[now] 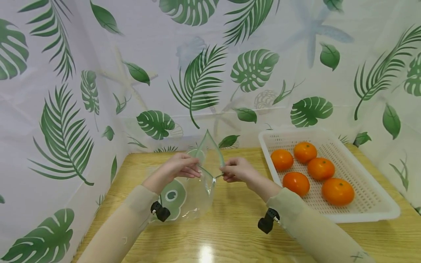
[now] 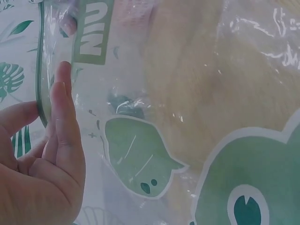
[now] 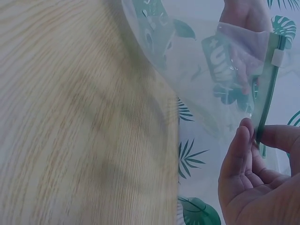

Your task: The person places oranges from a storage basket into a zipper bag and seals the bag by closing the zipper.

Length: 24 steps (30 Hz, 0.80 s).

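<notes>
A clear plastic slider zip bag (image 1: 197,199) with green cartoon prints stands tilted above the wooden table, its mouth spread into a diamond shape. My left hand (image 1: 182,166) pinches the green-edged rim on the left side; in the left wrist view, thumb and fingers meet across that rim. The opposite side of the rim is pinched by my right hand (image 1: 238,170). Between the hands, on the near part of the rim, sits the white slider (image 3: 278,57). Through the clear film nothing shows inside the bag except its printed patterns.
To the right stands a white perforated plastic basket (image 1: 371,190) holding several oranges (image 1: 321,169). The wooden table (image 1: 227,233) ends at a leaf-printed cloth (image 1: 210,91) behind and at the left. A black wrist camera (image 1: 160,211) is strapped on each forearm.
</notes>
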Each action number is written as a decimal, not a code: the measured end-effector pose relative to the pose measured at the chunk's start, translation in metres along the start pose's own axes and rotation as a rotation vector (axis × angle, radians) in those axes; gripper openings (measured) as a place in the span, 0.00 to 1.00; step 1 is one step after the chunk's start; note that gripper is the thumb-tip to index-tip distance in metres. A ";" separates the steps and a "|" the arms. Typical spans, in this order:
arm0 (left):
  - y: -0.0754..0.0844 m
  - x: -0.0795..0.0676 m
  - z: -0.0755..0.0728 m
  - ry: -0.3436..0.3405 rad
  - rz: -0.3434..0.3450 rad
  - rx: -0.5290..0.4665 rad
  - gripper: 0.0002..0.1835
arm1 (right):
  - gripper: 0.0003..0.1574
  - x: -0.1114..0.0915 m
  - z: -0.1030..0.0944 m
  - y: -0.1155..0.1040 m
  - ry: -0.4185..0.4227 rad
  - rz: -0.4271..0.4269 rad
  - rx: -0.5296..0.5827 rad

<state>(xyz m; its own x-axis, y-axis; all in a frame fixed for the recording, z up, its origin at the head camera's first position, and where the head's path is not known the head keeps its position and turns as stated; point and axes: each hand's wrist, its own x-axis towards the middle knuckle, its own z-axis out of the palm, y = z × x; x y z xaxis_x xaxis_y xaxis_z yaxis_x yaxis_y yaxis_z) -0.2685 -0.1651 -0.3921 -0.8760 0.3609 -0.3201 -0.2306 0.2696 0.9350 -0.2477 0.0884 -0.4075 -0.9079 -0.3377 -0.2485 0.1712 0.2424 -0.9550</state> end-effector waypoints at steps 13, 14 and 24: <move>0.007 -0.002 -0.002 0.139 0.024 0.041 0.15 | 0.13 -0.003 -0.005 -0.001 0.003 -0.001 -0.010; 0.008 -0.002 -0.003 0.151 0.025 0.047 0.16 | 0.14 -0.003 -0.006 -0.002 0.002 0.002 -0.009; 0.015 -0.008 -0.012 0.192 0.027 0.063 0.17 | 0.15 -0.006 -0.016 -0.002 0.006 0.011 -0.049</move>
<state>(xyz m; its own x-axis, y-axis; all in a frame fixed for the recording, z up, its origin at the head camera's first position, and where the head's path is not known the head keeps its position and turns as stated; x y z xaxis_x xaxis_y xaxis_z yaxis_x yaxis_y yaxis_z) -0.2702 -0.1741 -0.3736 -0.9476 0.1930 -0.2547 -0.1847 0.3194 0.9294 -0.2490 0.1047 -0.4012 -0.9083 -0.3297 -0.2575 0.1619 0.2906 -0.9430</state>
